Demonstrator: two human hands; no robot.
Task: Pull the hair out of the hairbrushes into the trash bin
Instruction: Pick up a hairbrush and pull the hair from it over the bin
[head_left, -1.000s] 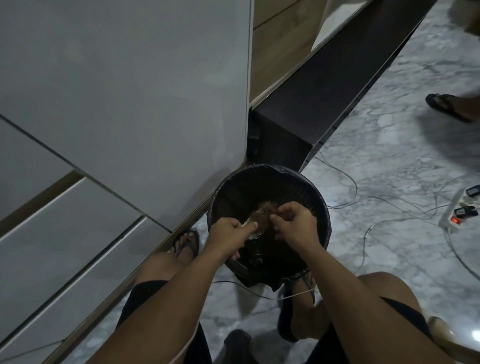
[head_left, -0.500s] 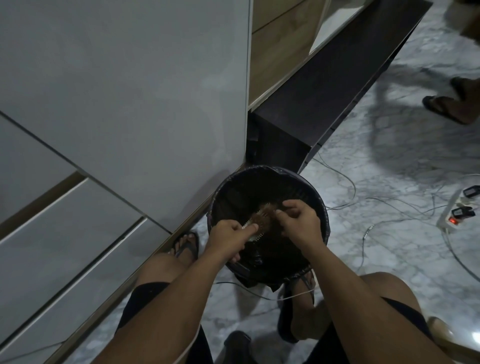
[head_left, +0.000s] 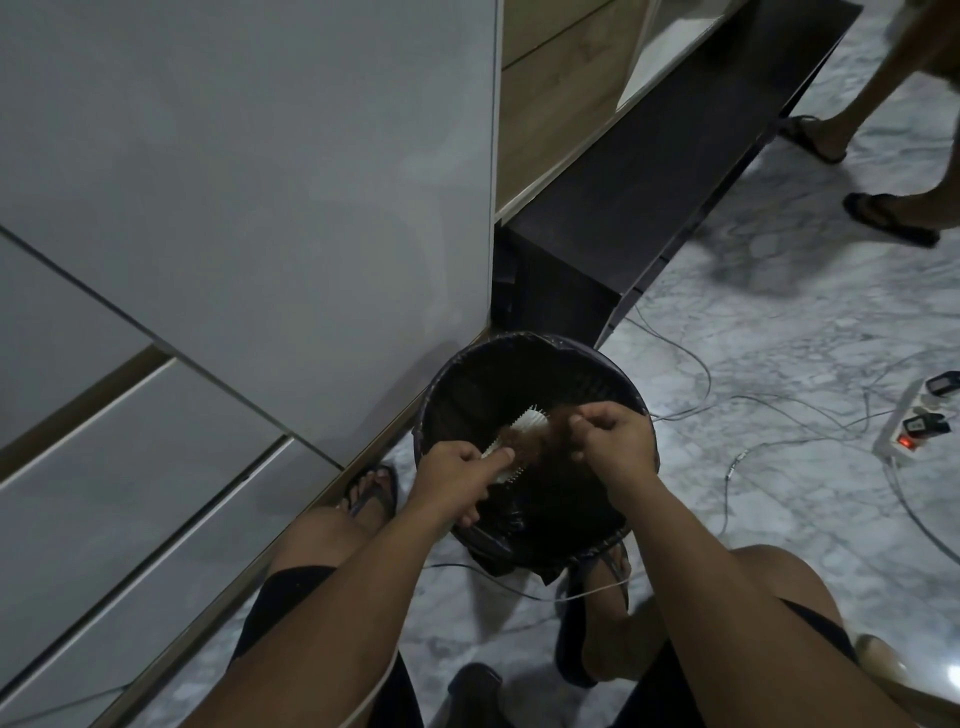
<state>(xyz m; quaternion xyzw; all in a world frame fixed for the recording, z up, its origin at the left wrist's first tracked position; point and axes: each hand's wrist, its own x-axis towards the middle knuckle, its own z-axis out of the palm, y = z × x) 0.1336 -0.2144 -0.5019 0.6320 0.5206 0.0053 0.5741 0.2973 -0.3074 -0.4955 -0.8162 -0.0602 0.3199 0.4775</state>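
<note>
- Low in the centre of the frame, a round black trash bin lined with a dark plastic bag (head_left: 540, 358) stands on the grey-veined marble floor (head_left: 779, 338), just beside a white cabinet (head_left: 249, 197).
- The left hand (head_left: 451, 470) holds a white plastic hairbrush (head_left: 519, 431) over the bin's opening, fingers wrapped tight around its handle end.
- A clump of reddish-brown hair (head_left: 540, 434) sits on the brush's bristles.
- The right hand (head_left: 615, 441), right of the brush, has its fingers pinched together on the hair.
- A white power strip (head_left: 904, 439) with cables lies at the right edge.
</note>
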